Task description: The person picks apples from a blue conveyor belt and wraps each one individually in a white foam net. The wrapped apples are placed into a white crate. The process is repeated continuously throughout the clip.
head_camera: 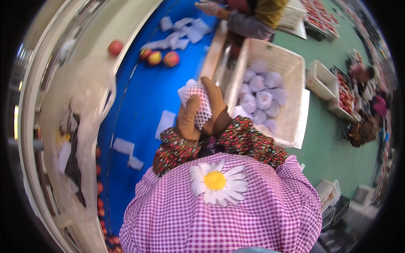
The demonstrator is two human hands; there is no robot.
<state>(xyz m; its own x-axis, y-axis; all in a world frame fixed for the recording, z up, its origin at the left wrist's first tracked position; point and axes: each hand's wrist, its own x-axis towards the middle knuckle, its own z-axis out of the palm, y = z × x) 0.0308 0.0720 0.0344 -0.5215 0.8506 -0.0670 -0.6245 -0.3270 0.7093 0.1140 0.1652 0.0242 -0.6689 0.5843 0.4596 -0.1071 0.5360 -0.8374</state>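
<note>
Between my two brown-gloved hands is a red apple in a white foam net (198, 102). My left hand (187, 118) grips it from the left and below, thumb on the net. On its right side lies my right hand (215, 102), fingers pointing up along the net. Just right of my hands stands a white plastic crate (292, 110), holding several net-wrapped apples (264, 100). Left and ahead, bare apples (171, 59) sit on the blue surface (142, 95), close to a heap of flat foam nets (190, 31).
Loose nets (123, 146) lie left of my hands. A plastic bag (85, 142) hangs along the left edge, near a lone apple (115, 48). A co-worker's gloved hand (208, 8) is at the top. More crates (321, 79) and people occupy the green floor at right.
</note>
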